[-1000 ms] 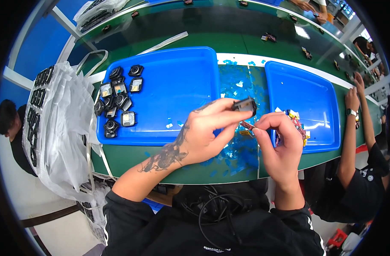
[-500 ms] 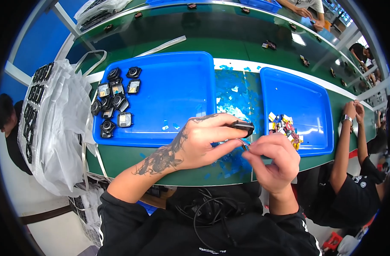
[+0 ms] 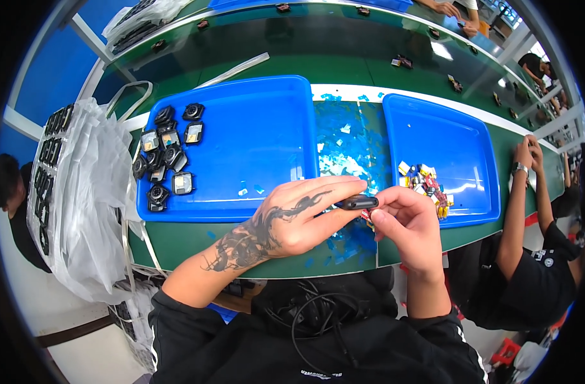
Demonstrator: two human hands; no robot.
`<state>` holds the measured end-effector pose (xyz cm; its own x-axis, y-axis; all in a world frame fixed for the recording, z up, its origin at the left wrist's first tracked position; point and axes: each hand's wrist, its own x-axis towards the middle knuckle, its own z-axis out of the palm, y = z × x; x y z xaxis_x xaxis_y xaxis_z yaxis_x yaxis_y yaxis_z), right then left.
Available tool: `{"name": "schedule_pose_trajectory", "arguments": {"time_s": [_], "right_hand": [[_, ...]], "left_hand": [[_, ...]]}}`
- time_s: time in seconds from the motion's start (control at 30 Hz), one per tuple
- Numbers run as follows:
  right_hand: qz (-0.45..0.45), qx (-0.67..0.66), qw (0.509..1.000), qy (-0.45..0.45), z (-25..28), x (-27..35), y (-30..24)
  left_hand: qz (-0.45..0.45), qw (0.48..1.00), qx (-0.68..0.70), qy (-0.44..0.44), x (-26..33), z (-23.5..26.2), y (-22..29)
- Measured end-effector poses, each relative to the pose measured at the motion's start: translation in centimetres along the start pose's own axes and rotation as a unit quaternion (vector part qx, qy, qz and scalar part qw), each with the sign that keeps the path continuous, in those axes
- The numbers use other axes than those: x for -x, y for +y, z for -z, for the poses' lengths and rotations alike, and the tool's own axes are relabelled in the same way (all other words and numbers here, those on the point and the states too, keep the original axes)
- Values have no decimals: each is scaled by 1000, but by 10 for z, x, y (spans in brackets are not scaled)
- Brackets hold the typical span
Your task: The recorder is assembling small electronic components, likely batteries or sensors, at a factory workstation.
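Just below the frame's centre, my left hand (image 3: 299,219) is clamped on a black case (image 3: 358,203), held between my two hands. My right hand (image 3: 411,224) has its thumb and finger at the case's right end (whether they pinch it, I can't tell). Beyond, on the green surface (image 3: 177,244), a blue tray (image 3: 254,128) sits left, a smaller tray (image 3: 443,131) right.

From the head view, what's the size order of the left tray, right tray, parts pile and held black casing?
1. Left tray
2. Right tray
3. Parts pile
4. Held black casing, partly covered
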<state>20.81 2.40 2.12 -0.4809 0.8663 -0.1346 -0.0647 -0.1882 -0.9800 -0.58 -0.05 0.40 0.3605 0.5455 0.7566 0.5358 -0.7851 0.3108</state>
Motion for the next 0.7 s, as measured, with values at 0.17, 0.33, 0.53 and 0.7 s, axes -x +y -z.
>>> {"name": "schedule_pose_trajectory", "arguments": {"time_s": [0.17, 0.33, 0.53, 0.7], "right_hand": [[-10, -77, 996, -36, 5, -4, 7], [127, -16, 992, 2, -1, 2, 16], [168, 63, 980, 85, -13, 1, 22], [195, 79, 965, 158, -15, -6, 39]], "left_hand": [[59, 997, 40, -26, -4, -1, 9], [413, 856, 297, -92, -10, 1, 15], [457, 804, 373, -80, -5, -5, 15], [408, 838, 363, -17, -2, -6, 16]]}}
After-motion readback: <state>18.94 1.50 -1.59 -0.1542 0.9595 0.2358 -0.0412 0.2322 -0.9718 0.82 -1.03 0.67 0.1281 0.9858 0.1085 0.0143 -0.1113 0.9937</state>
